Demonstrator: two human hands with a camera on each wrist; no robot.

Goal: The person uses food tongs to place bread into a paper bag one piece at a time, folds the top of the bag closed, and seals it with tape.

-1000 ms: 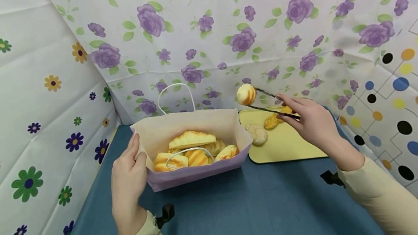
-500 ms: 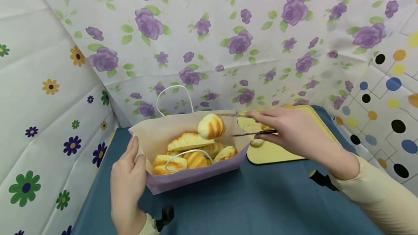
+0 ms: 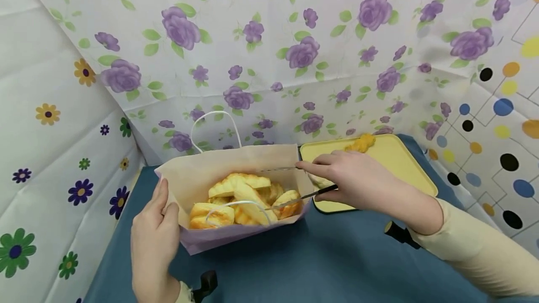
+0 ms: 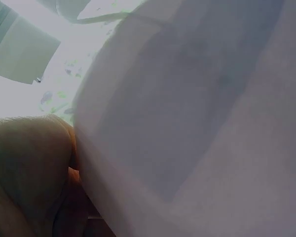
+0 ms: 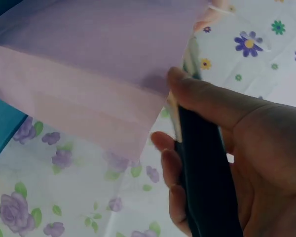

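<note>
A purple paper bag [image 3: 227,241] with white string handles stands with its mouth towards me. Inside lie several toy bread pieces, among them a pale ridged bread [image 3: 236,183] and a split roll [image 3: 210,215]. A pale bun [image 3: 251,202] lies tilted on the pile behind the front handle. My left hand [image 3: 153,242] pinches the bag's left edge between thumb and fingers. My right hand [image 3: 358,181] grips black tongs [image 3: 322,191], whose tips reach spread into the bag's mouth with nothing pinched between them. The right wrist view shows the dark tongs handle [image 5: 204,168] in the palm.
A yellow tray [image 3: 406,167] stands right of the bag, partly behind my right hand. On it are an orange-yellow bread piece [image 3: 362,143] and a pale one [image 3: 321,181], mostly covered. A blue cloth [image 3: 337,256] covers the table. Flowered sheets [image 3: 269,60] rise behind.
The tongs with the striped bun have moved left and down from above the tray into the bag's mouth. The tongs have let go of the bun inside. My left hand keeps its grip.
</note>
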